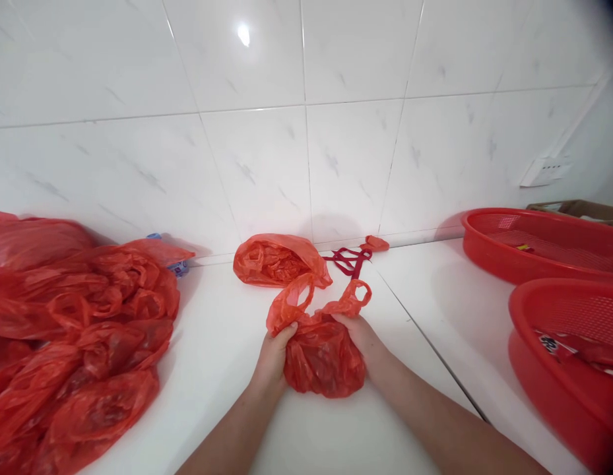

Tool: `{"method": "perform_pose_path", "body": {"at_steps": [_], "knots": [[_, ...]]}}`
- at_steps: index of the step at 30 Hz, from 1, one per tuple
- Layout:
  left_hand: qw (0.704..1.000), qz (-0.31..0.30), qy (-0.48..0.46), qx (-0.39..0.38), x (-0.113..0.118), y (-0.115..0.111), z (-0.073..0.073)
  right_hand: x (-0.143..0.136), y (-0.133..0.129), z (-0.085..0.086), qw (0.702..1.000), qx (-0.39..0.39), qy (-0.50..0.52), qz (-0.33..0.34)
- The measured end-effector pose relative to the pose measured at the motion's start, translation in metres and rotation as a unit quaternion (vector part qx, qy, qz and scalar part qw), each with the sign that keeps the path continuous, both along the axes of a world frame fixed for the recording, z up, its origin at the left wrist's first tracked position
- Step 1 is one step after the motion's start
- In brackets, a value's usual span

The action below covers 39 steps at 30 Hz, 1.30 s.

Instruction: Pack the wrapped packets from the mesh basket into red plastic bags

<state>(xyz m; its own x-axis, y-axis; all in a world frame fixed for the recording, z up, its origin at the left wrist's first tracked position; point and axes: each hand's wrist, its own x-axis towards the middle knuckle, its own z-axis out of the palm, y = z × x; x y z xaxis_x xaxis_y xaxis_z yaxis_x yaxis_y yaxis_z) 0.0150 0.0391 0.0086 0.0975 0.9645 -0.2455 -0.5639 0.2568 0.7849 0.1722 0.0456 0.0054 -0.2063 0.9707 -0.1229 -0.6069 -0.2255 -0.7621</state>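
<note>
Between my two hands is a red plastic bag (326,359), bulging at the bottom, with its two loop handles pointing toward the wall. My left hand (274,353) grips its left side, thumb on top near the base of the left handle. On the other side my right hand (360,340) is closed on the bag, its fingers mostly hidden behind the plastic. What the bag holds cannot be made out. Just beyond it lies another red plastic bag (281,260) with crumpled plastic in its mouth. Dark red ribbon (350,260) lies to the right of that bag.
A large heap of red plastic bags (88,330) covers the left side of the white table (212,396). Two red plastic baskets (524,316) stand at the right, the nearer holding red packets (583,349). A tiled wall (355,152) with a socket (546,171) closes the back.
</note>
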Motion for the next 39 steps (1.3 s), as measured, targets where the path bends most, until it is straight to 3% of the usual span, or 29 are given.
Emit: {"method": "perform_pose_path", "body": {"at_steps": [4,9,12,18,21,23,26,31,34,39], "knots": [[1.0,-0.008,-0.017,-0.003,-0.001,0.001,-0.001,-0.005,0.003,-0.006,0.999,0.023,-0.035,-0.018],[0.995,-0.086,-0.033,0.036,-0.002,-0.005,0.006,-0.015,-0.003,0.009,0.995,0.041,-0.078,-0.044],[0.99,-0.123,-0.01,0.066,0.003,-0.009,0.013,-0.016,-0.007,0.016,0.996,0.037,-0.072,-0.024],[0.991,-0.069,0.063,0.094,0.013,-0.009,0.011,-0.014,-0.012,0.01,0.972,0.149,-0.179,0.019],[0.989,-0.056,0.086,0.107,0.013,-0.008,0.004,-0.017,-0.014,0.006,0.965,0.159,-0.211,0.007],[0.991,-0.053,0.074,0.093,0.011,-0.008,0.002,-0.016,-0.013,0.004,0.974,0.126,-0.186,-0.004],[0.996,-0.055,0.03,0.056,0.008,-0.007,0.0,-0.006,-0.007,-0.001,0.998,0.034,-0.06,0.012],[0.999,-0.039,-0.037,0.012,0.002,-0.002,0.001,0.013,0.005,-0.001,0.994,-0.019,0.108,0.008],[0.997,-0.038,-0.065,-0.008,-0.001,0.002,-0.001,0.014,0.007,0.001,0.996,0.005,0.092,0.001],[0.993,-0.051,-0.108,-0.018,-0.005,0.005,-0.004,0.009,0.0,-0.001,0.994,0.076,-0.048,0.065]]}}
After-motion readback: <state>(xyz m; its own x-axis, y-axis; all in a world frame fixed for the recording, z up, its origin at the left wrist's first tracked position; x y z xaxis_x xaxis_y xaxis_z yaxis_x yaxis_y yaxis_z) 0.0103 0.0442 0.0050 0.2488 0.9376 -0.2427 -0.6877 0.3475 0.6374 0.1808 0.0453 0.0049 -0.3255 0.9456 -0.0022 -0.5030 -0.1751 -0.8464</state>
